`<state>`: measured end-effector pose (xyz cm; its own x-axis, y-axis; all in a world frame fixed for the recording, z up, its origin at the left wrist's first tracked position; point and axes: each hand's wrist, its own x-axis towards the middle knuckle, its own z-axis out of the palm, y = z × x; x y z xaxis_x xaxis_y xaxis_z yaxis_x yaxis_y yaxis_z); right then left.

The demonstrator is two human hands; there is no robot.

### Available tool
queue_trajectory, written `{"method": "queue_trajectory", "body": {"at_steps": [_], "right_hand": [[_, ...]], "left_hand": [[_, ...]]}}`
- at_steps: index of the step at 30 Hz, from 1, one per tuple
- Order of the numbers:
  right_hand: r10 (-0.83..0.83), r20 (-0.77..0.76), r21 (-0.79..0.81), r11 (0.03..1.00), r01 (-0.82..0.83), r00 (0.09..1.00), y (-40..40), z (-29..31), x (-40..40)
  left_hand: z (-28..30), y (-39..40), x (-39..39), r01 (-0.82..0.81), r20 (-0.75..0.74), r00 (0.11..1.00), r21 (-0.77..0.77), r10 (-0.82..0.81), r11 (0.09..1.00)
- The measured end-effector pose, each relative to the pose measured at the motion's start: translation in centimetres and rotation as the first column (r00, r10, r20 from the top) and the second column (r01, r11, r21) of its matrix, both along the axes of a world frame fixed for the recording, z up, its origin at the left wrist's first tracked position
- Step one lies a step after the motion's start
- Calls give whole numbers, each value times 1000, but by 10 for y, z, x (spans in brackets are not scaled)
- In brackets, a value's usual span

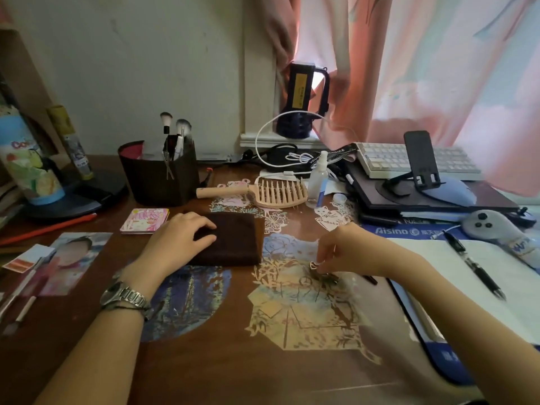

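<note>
Two hands, cloth and clip.
The left hand (178,238) rests, fingers loosely bent, on a folded brown cloth (236,241) on the desk (222,375); the right hand (342,252) pinches a small metal clip (314,265) beside it, near a blue mat (380,230) reading "Aisino".

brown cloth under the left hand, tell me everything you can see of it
The brown cloth is dark, soft-looking fabric, folded into a flat, roughly square pad with a thicker edge on its right. It lies on the wooden desk, among printed pictures, in front of the pink comb. The left hand rests on its left part, fingers and thumb bent; whether they pinch a fold is unclear. The right hand, pinching a small metal piece, does not touch it.
</note>
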<state>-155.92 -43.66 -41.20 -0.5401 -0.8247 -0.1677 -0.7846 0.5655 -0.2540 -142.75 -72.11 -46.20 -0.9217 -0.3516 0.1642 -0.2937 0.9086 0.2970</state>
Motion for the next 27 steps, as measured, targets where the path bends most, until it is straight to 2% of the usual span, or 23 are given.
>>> {"method": "queue_trajectory", "body": {"at_steps": [10,18,23,27], "right_hand": [[-64,3,82,995,64,998,19,-4,3],[-44,120,-32,998,48,992,16,0,4],[-62,216,-121,989,90,974,11,-3,1],[-73,234,-199,973,121,969,7,-8,-1]], "left_hand": [[-2,-2,1,5,-10,1000,26,-4,1000],[-3,-2,1,5,-16,1000,36,-4,999],[-2,-2,1,2,-16,1000,38,-1,999],[-2,-2,1,5,-17,1000,41,-4,999]]}}
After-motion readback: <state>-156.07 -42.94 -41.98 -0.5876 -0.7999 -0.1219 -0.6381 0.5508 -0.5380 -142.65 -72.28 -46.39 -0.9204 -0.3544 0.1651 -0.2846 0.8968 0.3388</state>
